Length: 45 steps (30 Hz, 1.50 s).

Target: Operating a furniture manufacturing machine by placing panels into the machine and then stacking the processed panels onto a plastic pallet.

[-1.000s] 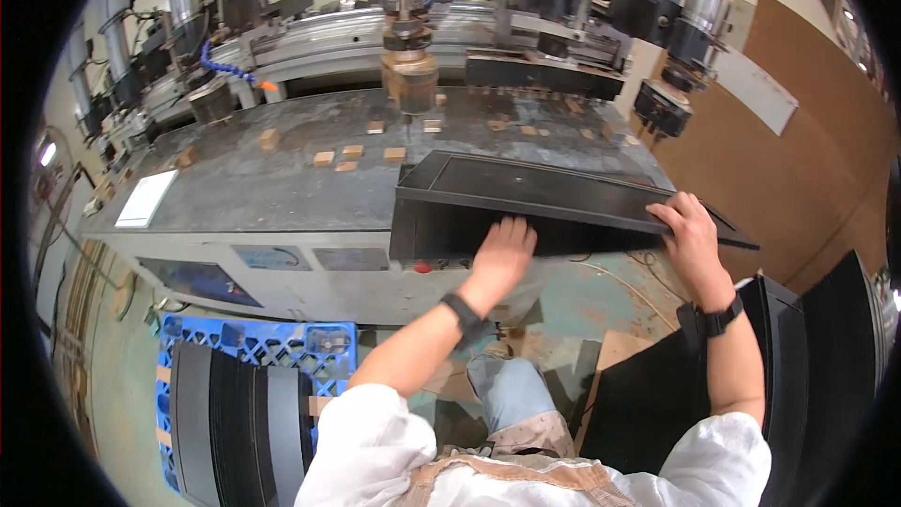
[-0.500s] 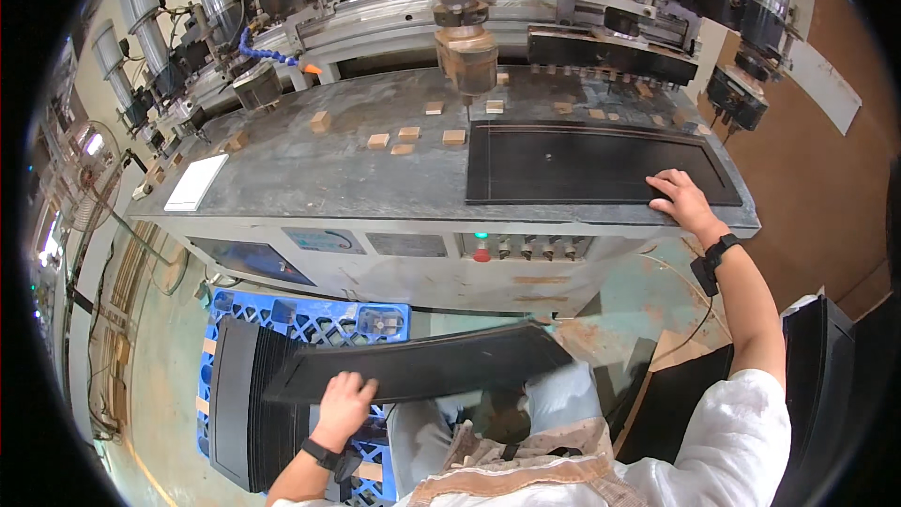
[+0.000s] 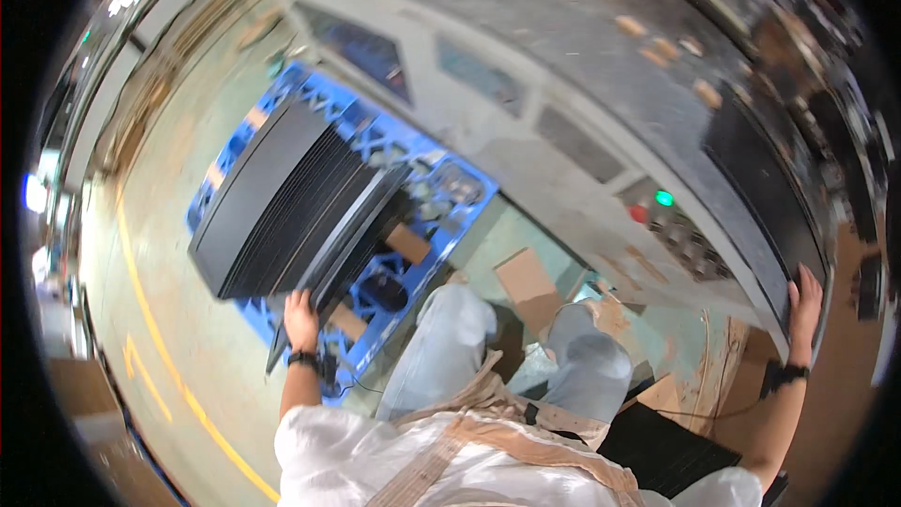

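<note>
My left hand [image 3: 300, 321] is closed on the near end of a black panel [image 3: 355, 237], fingers over its edge. That panel stands on edge, tilted, at the right side of a stack of similar dark panels [image 3: 258, 192]. The stack rests on a blue plastic pallet [image 3: 474, 202]. At the far right, my right hand [image 3: 804, 312] lies at the near end of another black framed panel [image 3: 765, 183], thumb apart from the fingers. This second panel lies flat on the grey machine table [image 3: 526, 9]. Turning of the view blurs part of the scene.
The machine's front has a green light [image 3: 664, 198] and a red button [image 3: 639, 214]. Small wooden blocks [image 3: 660, 52] sit on its table. A cardboard piece [image 3: 527, 289] lies on the floor before my knees. More dark panels [image 3: 662, 446] lie at lower right. A yellow line [image 3: 160, 324] crosses the floor.
My view has swung left and down toward the pallet. My left hand has carried the black panel from over my lap to the stack's side. My right hand remains at the table panel.
</note>
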Tool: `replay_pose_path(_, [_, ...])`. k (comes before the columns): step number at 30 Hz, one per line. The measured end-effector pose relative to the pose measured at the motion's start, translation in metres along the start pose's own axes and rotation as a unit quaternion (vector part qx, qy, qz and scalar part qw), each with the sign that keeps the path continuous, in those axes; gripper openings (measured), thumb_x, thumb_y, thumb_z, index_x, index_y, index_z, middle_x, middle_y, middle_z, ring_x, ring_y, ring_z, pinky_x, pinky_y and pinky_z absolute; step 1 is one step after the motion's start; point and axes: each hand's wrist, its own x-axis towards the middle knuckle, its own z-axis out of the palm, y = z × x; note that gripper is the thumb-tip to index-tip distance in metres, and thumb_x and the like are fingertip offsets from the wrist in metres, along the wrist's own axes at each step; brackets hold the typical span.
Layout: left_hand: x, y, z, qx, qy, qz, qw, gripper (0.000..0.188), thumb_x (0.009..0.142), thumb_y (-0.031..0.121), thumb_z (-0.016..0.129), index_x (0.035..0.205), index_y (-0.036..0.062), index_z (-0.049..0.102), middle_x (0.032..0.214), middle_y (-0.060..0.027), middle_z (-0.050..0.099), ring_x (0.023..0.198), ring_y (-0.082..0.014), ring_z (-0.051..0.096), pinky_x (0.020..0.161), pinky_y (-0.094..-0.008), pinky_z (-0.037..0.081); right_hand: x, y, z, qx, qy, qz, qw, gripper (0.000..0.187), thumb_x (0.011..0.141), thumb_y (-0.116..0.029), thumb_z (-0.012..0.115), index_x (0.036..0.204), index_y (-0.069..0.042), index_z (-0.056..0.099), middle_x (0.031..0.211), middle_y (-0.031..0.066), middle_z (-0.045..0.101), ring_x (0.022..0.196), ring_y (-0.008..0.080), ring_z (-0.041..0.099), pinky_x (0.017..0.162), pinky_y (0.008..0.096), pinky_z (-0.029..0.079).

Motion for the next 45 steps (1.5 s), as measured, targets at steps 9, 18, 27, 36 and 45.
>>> replay_pose_path(9, [0.002, -0.072, 0.089, 0.106, 0.004, -0.053, 0.993, 0.047, 0.078, 0.006, 0.056, 0.125, 0.0094, 0.055, 0.103, -0.0066, 0.054, 0.097, -0.0253, 0.05, 0.081, -0.0364, 0.043, -0.048, -0.054, 0.003, -0.004, 0.055, 0.044, 0.997, 0.043, 0.096, -0.029, 0.054, 0.133, -0.007, 0.049, 0.132, 0.0154, 0.051, 0.123, 0.0348, 0.045, 0.101, 0.0427, 0.037])
replay_pose_path(18, [0.013, -0.088, 0.191, 0.178, -0.179, -0.121, 0.96, 0.066, 0.086, 0.008, 0.052, 0.147, 0.0147, 0.028, 0.112, -0.0079, 0.048, 0.103, -0.0232, 0.051, 0.078, -0.0371, 0.052, -0.099, -0.057, -0.105, -0.123, -0.008, 0.127, 0.984, 0.039, 0.094, -0.027, 0.057, 0.124, -0.003, 0.057, 0.128, 0.0153, 0.054, 0.12, 0.0337, 0.047, 0.101, 0.0421, 0.039])
replay_pose_path(27, [0.049, -0.051, 0.195, 0.031, -0.11, -0.108, 0.988, 0.056, 0.081, 0.015, 0.065, 0.132, 0.0052, 0.047, 0.118, -0.0175, 0.052, 0.111, -0.0341, 0.051, 0.091, -0.0449, 0.046, -0.362, -0.053, -0.275, -0.258, -0.267, 0.567, 0.736, 0.057, 0.072, -0.038, 0.078, 0.103, 0.007, 0.062, 0.105, 0.0265, 0.065, 0.105, 0.0375, 0.062, 0.085, 0.043, 0.049])
replay_pose_path(36, [0.145, 0.356, -0.146, -0.39, 0.023, 0.45, 0.803, 0.049, 0.077, 0.015, 0.073, 0.121, 0.0021, 0.055, 0.104, -0.019, 0.059, 0.097, -0.0377, 0.055, 0.085, -0.043, 0.045, -0.454, -0.124, -0.228, -0.343, -0.021, 0.499, 0.795, 0.039, 0.068, 0.004, 0.069, 0.104, 0.002, 0.055, 0.103, 0.018, 0.051, 0.103, 0.0373, 0.051, 0.089, 0.0429, 0.046])
replay_pose_path(45, [0.069, 0.703, -0.166, -0.236, 0.135, 0.645, 0.714, 0.069, 0.08, 0.056, 0.06, 0.124, 0.0022, 0.055, 0.128, -0.013, 0.053, 0.12, -0.0306, 0.046, 0.1, -0.0501, 0.036, -0.318, -0.159, -0.243, -0.181, 0.058, 0.301, 0.935, 0.038, 0.066, 0.006, 0.068, 0.102, -0.003, 0.06, 0.1, 0.0138, 0.055, 0.096, 0.0321, 0.056, 0.08, 0.039, 0.047])
